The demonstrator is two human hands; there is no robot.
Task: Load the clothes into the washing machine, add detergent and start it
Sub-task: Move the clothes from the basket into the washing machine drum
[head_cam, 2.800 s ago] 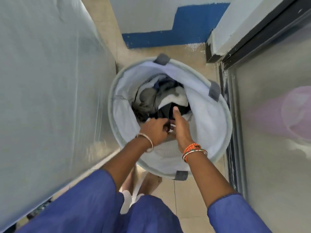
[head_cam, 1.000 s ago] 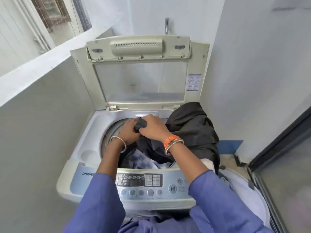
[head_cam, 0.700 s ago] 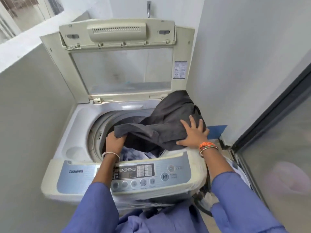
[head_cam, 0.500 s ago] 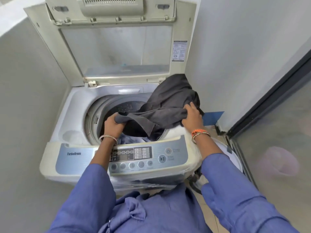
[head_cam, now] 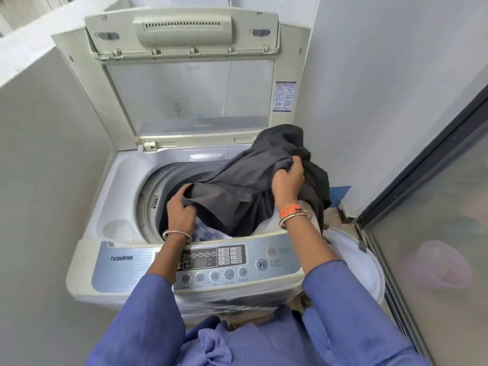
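Now dark garment (head_cam: 245, 188) stretched between left hand (head_cam: 181, 207) and right hand (head_cam: 287, 180) grip.

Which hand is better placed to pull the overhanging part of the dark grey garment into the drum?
Right hand: it grips the dark grey cloth garment beside the overhang; left hand is over the drum.

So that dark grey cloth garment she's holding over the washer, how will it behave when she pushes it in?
The dark grey cloth garment looks floppy: it sags between the left hand and right hand. Probably light, bunching easily. Its part draped over the white top-loading washing machine rim may snag or slide outside.
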